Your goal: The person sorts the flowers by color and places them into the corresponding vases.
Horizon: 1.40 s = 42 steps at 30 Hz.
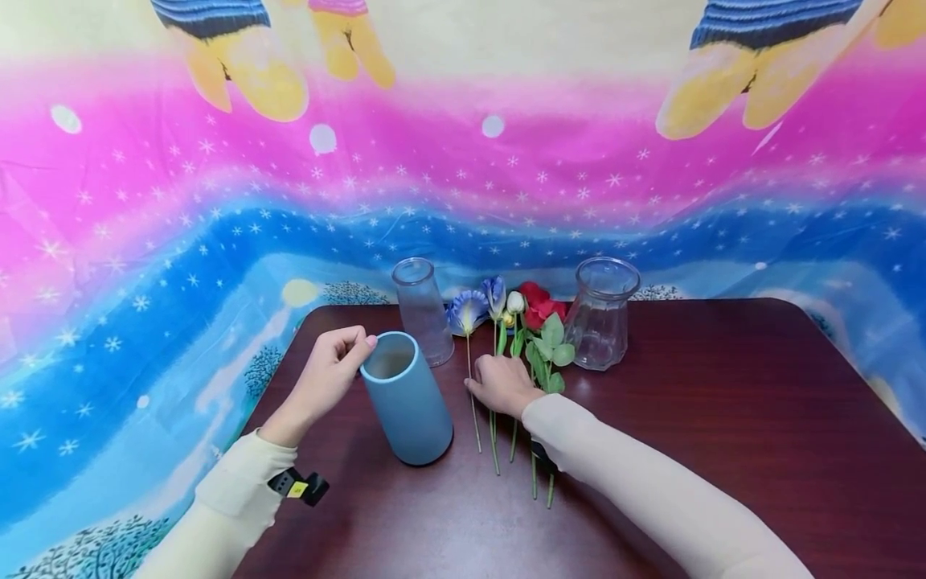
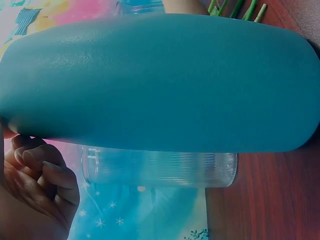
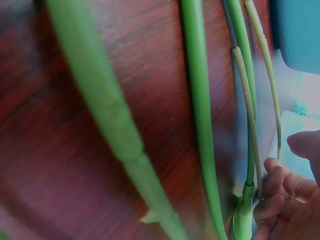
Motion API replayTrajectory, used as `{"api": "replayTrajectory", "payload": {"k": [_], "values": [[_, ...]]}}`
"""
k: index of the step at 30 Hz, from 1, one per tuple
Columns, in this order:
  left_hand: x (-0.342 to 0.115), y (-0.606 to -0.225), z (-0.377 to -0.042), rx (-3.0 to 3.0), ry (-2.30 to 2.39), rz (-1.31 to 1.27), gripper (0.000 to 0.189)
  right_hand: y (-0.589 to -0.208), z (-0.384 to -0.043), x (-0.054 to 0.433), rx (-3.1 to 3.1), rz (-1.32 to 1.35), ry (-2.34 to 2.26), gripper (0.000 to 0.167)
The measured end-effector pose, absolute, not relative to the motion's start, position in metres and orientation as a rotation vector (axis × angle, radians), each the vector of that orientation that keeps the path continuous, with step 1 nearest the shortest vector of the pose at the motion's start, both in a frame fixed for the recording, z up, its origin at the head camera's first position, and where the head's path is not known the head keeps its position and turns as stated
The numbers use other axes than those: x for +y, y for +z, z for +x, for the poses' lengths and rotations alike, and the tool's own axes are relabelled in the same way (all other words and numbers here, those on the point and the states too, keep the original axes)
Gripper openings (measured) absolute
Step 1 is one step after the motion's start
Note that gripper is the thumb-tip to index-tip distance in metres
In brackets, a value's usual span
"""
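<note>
My left hand (image 1: pixel 329 374) grips the rim of a blue-grey vase (image 1: pixel 412 406), thumb at the edge and the other fingers curled beside it. The vase stands on the table with its mouth up; in the left wrist view its smooth wall (image 2: pixel 160 85) fills most of the picture. My right hand (image 1: pixel 501 384) reaches over a row of flowers. Its thumb and curled fingers (image 3: pixel 275 175) pinch a thin stem (image 3: pixel 270 75), that of the leftmost blue iris (image 1: pixel 468 310). Beside it lie another blue iris (image 1: pixel 495 296), a white tulip (image 1: pixel 516 302) and a red rose (image 1: pixel 538 304).
A tall clear glass vase (image 1: pixel 423 318) stands behind the blue-grey one. A wider, flared glass vase (image 1: pixel 606 322) stands right of the flowers. All are on a dark reddish table (image 1: pixel 723 418), with a printed cloth (image 1: pixel 463 185) hanging behind it.
</note>
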<state>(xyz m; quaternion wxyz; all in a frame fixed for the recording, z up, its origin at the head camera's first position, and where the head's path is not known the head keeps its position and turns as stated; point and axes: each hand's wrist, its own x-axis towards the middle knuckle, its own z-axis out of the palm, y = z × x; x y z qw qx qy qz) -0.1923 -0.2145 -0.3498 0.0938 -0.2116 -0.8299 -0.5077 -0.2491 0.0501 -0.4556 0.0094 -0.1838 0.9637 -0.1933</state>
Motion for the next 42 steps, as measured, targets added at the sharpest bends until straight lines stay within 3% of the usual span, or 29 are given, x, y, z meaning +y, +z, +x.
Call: {"api": "replayTrajectory", "payload": {"k": [15,24,42], "values": [[-0.213,-0.354,-0.193,-2.440,-1.513,-0.589,0.045,-0.459,-0.263,0.038,2.932,-0.392,-0.619,0.050],[-0.214,-0.353,-0.192,-2.469,-1.495,-0.617,0.043,-0.447,-0.256,0.048,2.777,-0.354,-0.913,0.056],[-0.215,-0.352,-0.194,-2.473,-1.528,-0.662,0.043,-0.416,-0.226,0.086,2.700,-0.538,-1.291,0.033]]}}
